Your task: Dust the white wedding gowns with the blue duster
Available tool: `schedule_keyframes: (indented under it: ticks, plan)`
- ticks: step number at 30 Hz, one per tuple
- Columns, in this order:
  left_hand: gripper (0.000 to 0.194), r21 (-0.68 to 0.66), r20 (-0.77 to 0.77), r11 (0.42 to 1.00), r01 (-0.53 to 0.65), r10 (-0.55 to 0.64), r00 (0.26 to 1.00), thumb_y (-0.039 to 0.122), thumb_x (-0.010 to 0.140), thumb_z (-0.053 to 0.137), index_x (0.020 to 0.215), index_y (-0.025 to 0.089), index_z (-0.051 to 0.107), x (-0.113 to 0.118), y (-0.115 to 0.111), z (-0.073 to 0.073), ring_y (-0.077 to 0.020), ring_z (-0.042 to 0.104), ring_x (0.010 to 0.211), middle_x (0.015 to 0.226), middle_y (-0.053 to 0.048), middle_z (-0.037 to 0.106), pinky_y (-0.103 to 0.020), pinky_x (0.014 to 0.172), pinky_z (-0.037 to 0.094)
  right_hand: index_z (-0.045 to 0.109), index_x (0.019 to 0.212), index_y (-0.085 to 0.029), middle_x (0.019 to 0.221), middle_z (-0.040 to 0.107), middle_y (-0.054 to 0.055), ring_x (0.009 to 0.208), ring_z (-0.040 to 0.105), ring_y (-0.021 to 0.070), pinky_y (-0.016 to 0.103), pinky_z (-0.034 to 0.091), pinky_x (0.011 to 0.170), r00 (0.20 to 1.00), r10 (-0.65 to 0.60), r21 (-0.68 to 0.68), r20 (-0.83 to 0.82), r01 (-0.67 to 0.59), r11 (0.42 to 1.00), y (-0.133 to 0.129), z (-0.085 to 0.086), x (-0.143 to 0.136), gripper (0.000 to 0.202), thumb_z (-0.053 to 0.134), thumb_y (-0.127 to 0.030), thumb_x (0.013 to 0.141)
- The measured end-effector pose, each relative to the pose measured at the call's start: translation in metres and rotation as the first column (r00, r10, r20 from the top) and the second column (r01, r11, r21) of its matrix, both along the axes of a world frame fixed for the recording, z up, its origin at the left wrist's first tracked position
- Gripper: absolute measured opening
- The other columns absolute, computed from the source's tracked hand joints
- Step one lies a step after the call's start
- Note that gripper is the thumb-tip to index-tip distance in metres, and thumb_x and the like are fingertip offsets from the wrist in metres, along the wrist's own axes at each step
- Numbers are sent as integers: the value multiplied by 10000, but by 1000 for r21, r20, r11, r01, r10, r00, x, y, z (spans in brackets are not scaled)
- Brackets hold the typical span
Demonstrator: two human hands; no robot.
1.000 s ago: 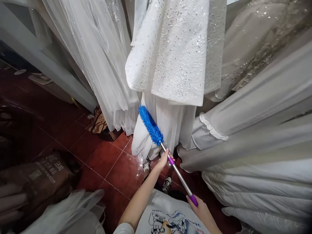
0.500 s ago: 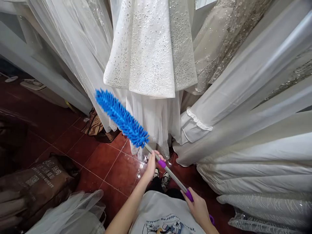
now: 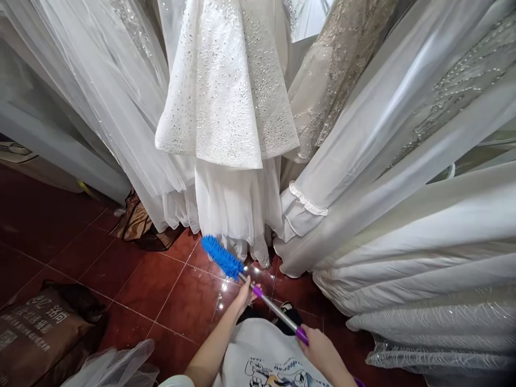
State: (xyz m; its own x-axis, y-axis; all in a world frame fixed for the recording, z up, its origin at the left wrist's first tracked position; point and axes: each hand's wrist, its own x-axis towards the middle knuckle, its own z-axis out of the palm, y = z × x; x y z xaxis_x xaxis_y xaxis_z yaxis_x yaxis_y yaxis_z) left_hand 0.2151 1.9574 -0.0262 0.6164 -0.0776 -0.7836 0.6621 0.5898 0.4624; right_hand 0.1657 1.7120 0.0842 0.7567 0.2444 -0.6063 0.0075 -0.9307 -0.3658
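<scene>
- Head view: the right hand [image 3: 318, 346] closes around the purple grip [image 3: 301, 335] at the near end of the duster [image 3: 257, 291].
- Left hand [image 3: 244, 296], farther along the duster, curls its partly open fingers around the shaft near the blue head [image 3: 221, 256].
- Duster slants above red floor tiles [image 3: 177, 306]; whether its tip touches fabric cannot be told.
- Brown bag [image 3: 40, 336] lies left of the duster.
- Speckled white gown [image 3: 226, 107] hangs beyond the duster.

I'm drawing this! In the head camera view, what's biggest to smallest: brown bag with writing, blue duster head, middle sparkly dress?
1. Middle sparkly dress
2. Brown bag with writing, partly cut off
3. Blue duster head
</scene>
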Motion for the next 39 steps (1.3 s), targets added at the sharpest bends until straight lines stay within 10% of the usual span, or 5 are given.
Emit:
schedule_keyframes:
  ticks: [6,15,20,29,39]
  plan:
    - [283,-19,-101,975,-221,218,971,452,867,436,797,187,507,-37,7,30,-181,681,756,740,-44,692,-298,735,507,586,1090,-211,861,723,85,786,671,237,279,420,654,957,269,-78,108,-262,962,-20,4,5,301,411,-241,847]
    - [351,-34,558,939,-343,303,773,525,782,528,828,177,528,97,-121,166,-175,663,749,684,-10,647,-296,757,483,557,949,-251,763,718,46,720,672,238,268,384,577,893,78,28,442,-100,995,-134,71,75,374,319,-531,880]
    - [309,-15,331,931,-364,348,877,493,826,488,809,184,499,112,-189,129,-152,646,667,655,5,617,-282,714,488,571,929,-251,741,706,52,703,658,246,278,389,573,956,19,3,292,-20,1000,-190,68,83,430,271,-554,875]
    - [330,-63,-309,977,-202,173,935,359,924,317,698,171,469,13,-200,15,-148,640,638,619,-14,587,-268,670,472,618,820,-210,770,726,99,732,685,262,290,424,591,958,239,-91,158,-227,970,-201,-1,44,449,289,-507,899]
    - [349,113,100,885,-452,442,891,524,829,462,760,186,509,33,-124,49,-133,629,588,625,8,611,-234,585,470,570,1036,-235,976,711,62,838,676,236,301,475,669,920,268,57,285,-296,953,-152,7,76,415,283,-506,906]
